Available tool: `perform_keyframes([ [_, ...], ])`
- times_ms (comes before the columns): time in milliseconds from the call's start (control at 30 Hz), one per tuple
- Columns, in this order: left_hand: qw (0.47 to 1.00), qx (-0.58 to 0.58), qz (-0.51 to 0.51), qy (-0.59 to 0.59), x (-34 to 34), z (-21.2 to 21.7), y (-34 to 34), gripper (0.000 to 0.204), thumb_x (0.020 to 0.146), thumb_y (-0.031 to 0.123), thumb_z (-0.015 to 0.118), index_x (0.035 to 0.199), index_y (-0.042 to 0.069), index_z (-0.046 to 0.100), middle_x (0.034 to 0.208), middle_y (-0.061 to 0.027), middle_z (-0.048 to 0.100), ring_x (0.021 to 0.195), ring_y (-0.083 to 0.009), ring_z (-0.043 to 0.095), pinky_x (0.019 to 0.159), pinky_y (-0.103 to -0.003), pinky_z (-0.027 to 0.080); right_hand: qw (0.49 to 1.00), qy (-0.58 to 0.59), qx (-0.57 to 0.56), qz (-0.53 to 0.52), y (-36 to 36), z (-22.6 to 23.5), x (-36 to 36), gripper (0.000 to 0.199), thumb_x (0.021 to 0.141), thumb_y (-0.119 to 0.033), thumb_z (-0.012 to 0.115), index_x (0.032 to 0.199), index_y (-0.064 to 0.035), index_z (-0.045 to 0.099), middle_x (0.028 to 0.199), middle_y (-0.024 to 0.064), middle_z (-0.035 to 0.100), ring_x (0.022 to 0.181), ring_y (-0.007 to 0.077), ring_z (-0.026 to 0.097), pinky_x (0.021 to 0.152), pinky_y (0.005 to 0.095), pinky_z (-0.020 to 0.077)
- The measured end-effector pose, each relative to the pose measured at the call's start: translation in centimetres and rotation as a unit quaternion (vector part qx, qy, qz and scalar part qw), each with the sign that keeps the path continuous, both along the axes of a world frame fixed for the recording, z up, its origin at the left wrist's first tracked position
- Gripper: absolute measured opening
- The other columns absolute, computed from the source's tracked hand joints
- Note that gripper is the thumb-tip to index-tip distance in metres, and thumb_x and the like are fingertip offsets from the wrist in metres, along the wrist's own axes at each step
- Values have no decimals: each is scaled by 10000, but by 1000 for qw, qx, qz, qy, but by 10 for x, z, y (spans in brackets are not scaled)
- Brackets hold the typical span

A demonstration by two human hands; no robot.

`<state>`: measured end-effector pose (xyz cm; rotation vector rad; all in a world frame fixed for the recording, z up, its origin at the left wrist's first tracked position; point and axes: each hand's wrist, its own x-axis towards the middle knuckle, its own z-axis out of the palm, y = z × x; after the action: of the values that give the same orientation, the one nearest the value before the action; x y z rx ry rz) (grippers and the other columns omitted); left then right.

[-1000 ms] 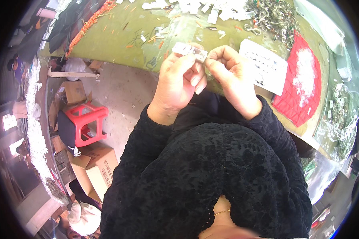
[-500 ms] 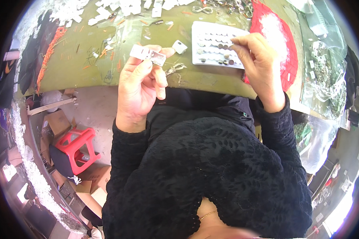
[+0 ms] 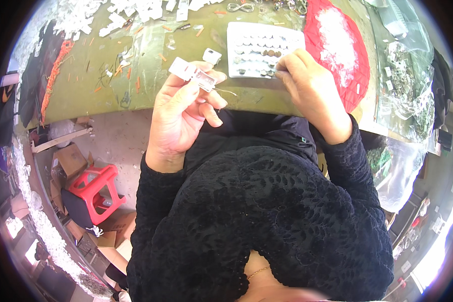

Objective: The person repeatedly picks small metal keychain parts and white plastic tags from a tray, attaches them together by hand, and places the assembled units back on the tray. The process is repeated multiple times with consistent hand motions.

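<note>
My left hand (image 3: 173,113) is raised in front of the table edge, thumb and fingers closed on a small white plastic case (image 3: 183,69). The case's nearer end is an open-looking compartment, and thin wires (image 3: 227,91) trail beside it. Just beyond those fingertips, a white box-shaped piece (image 3: 212,55) lies on the table. To the right, my right hand (image 3: 314,93) is over the near right corner of a white tray (image 3: 232,38). Its thumb and fingers are pinched together; anything between them is hidden. Small round discs (image 3: 272,52), silvery and brownish, sit in rows in the tray.
A red cloth (image 3: 360,83) with a white heap (image 3: 334,30) lies right of the tray. Many white pieces (image 3: 75,17) cover the far left of the green table (image 3: 110,95). Orange strands (image 3: 55,78) lie at the left. Below stand a red stool (image 3: 98,194) and cardboard boxes (image 3: 70,160).
My right hand has come left and nearer to me relative to the tray's rows. The case in my left hand has tilted, its near end lower. The whole view has shifted slightly.
</note>
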<state>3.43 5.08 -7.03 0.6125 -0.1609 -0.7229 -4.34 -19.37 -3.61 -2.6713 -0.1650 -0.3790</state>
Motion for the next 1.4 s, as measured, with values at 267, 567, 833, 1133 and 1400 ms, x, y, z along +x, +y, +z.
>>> perform_keyframes([
  [267, 999, 42, -9, 8, -2, 3, -4, 369, 977, 85, 489, 1307, -76, 451, 1155, -269, 599, 823, -251, 677, 545, -328, 608, 995, -12, 97, 18, -7, -1, 17, 113, 845, -65, 640, 946, -19, 620, 877, 168, 600, 831, 365, 610, 715, 409, 501],
  [567, 999, 47, -12, 2, -1, 3, -6, 393, 970, 94, 518, 1309, -94, 460, 1129, -251, 622, 787, -221, 675, 531, -307, 594, 998, 7, 44, 49, -11, 0, 16, 106, 850, -55, 615, 939, -22, 662, 855, 147, 597, 807, 345, 621, 695, 399, 507],
  [833, 997, 78, -6, 9, -3, 6, -8, 413, 965, 114, 547, 1312, -96, 469, 1096, -231, 647, 745, -180, 663, 496, -283, 571, 997, 2, -17, 73, -12, 4, 21, 203, 813, -6, 577, 984, -32, 684, 860, 133, 608, 788, 323, 634, 695, 388, 515],
  [1133, 998, 60, -10, 22, -2, 5, -9, 346, 963, 109, 557, 1254, -77, 533, 1040, -225, 665, 725, -185, 671, 522, -291, 586, 995, 20, -10, 93, -9, 16, 31, 119, 815, -68, 639, 925, -30, 614, 843, 151, 598, 802, 340, 615, 703, 403, 499],
  [1400, 998, -19, -32, 40, -2, -2, -10, 245, 945, 59, 582, 1162, -54, 569, 1012, -204, 664, 772, -266, 705, 577, -355, 623, 974, -113, 96, 169, 37, 29, 38, 205, 742, -50, 709, 933, -58, 635, 788, 79, 579, 700, 239, 591, 623, 331, 470],
])
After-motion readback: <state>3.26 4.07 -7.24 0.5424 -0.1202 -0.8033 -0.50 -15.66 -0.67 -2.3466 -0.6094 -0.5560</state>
